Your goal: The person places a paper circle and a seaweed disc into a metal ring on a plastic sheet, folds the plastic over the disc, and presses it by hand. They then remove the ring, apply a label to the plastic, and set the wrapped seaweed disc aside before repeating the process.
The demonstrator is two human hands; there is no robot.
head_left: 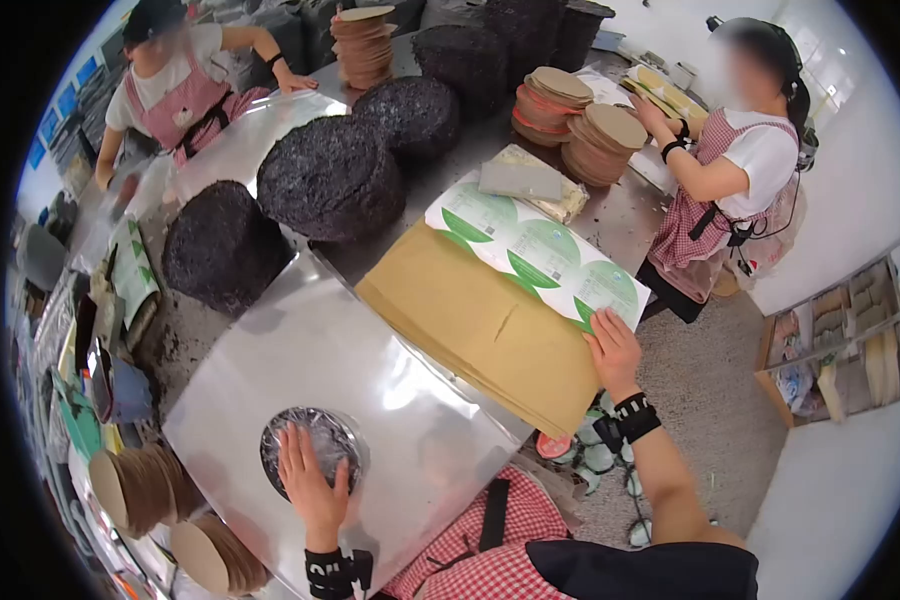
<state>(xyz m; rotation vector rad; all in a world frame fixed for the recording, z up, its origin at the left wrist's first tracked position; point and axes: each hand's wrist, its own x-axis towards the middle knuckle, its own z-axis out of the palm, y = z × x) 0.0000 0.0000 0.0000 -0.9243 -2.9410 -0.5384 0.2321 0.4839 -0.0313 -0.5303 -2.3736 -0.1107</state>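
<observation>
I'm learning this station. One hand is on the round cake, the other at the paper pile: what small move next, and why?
Probably lift the near corner of the printed sheet with the right hand and slide it off the brown paper stack: that hand lies open on the corner, while the left hand rests flat on the round cake.

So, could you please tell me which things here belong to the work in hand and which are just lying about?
In hand: left hand, flat on the wrapped dark disc; metal sheet under it; right hand on the brown paper stack; printed green sheet lying on it.
Lying about: dark round cakes; stacks of round card discs.
</observation>
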